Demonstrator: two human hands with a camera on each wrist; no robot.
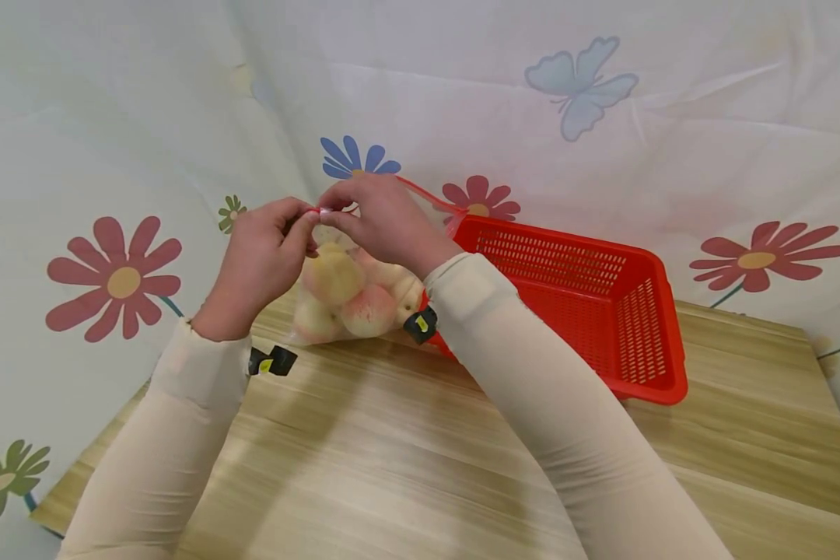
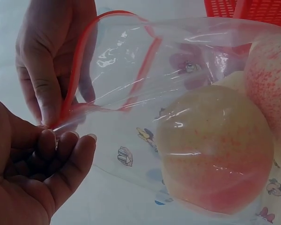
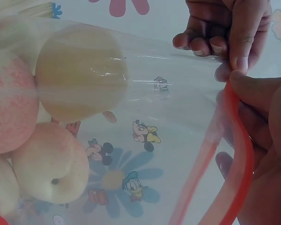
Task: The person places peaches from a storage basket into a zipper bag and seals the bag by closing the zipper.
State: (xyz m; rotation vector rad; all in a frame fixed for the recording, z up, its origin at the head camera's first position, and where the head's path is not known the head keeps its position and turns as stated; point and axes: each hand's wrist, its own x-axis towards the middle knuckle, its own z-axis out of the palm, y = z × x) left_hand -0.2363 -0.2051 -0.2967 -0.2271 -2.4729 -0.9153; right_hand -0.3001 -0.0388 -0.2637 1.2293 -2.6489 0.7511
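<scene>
A clear plastic bag [image 2: 187,35] with small cartoon prints holds several yellow and pink peaches [image 1: 368,311]. Along its mouth runs a red strip [image 3: 243,159], which loops apart in both wrist views. At the left end of that strip, my left hand [image 1: 259,249] pinches the corner between thumb and fingers. My right hand [image 1: 385,222] pinches the strip right beside it, the fingertips of both hands almost meeting. Below the hands, the peaches rest in the bottom of the bag on the table.
A red plastic basket [image 1: 661,311] with slotted walls stands to the right of the bag, partly behind my right forearm. The wood-grain table [image 1: 364,451] extends toward me. Behind it hangs a pale cloth [image 1: 448,93] printed with flowers and a butterfly.
</scene>
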